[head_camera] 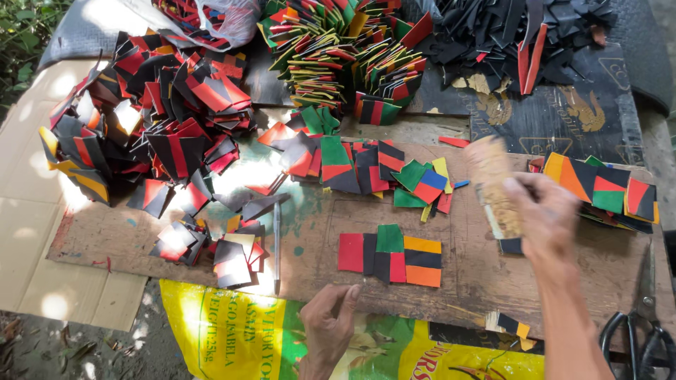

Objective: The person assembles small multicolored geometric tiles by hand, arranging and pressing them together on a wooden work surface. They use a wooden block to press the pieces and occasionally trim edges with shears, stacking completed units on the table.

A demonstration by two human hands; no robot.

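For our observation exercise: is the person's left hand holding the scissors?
No, the left hand rests empty at the board's near edge, while the scissors lie untouched at far right.

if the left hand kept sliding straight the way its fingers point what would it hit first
Probably the flat row of red, black, green and orange foam pieces laid on the wooden board; the left hand points up toward its lower left edge, with only bare board between.

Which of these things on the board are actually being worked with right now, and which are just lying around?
In use:
right hand holding a blurred tan brush-like block
left hand resting at the board edge
joined row of red, black, green and orange flat pieces

Lying about:
black-handled scissors
slim pen
pile of black scraps
red-and-black piece heap
yellow printed sack
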